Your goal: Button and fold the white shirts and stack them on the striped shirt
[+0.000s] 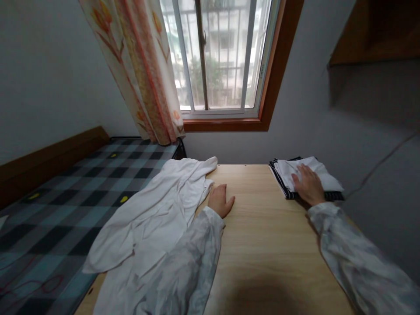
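My left hand (220, 199) rests flat on the light wooden table (262, 236), fingers together, touching the edge of a crumpled white garment (154, 214) that hangs over the table's left side. My right hand (307, 183) lies palm down on a folded white cloth (320, 173), which tops a small stack of folded dark striped clothes (278, 177) at the table's far right corner. Neither hand grips anything. Both arms wear pale patterned sleeves.
A bed with a dark checked cover (62, 197) stands left of the table, with a wooden headboard (49, 153) against the wall. Behind the table are a window (219, 57) and a floral curtain (141, 70). A grey wall runs along the right.
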`<state>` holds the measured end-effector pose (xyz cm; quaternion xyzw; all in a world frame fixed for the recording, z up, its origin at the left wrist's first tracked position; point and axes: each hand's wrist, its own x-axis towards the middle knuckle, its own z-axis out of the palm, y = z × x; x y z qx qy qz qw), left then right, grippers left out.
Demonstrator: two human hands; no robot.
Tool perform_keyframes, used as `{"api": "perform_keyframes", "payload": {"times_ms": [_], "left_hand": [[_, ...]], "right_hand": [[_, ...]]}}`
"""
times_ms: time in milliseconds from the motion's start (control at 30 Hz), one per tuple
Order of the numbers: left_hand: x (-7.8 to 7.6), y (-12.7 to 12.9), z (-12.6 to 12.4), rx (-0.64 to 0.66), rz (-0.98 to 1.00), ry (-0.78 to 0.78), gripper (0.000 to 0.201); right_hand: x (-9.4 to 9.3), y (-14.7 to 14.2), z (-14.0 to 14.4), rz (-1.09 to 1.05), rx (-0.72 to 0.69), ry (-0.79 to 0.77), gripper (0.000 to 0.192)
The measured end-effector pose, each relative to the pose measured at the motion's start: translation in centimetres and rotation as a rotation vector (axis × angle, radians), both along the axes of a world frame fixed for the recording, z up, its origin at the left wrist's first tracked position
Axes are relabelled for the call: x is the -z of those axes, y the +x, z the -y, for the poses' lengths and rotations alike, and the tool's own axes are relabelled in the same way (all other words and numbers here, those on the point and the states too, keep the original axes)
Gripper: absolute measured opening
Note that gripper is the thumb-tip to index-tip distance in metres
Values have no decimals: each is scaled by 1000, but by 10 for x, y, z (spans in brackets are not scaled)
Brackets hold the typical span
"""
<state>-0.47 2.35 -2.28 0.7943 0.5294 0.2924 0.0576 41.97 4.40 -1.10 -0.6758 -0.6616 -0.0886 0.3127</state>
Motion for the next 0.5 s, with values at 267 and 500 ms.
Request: {"api": "perform_keyframes", "payload": {"times_ms": [267,500], "left_hand": [[-2,-1,2,37,-16,-6,42],[-20,2,4,8,45,-1,26]], "right_hand": [[35,-108,64,31,-655,-194,62],[37,-109,61,-53,-628,-226,58]]}}
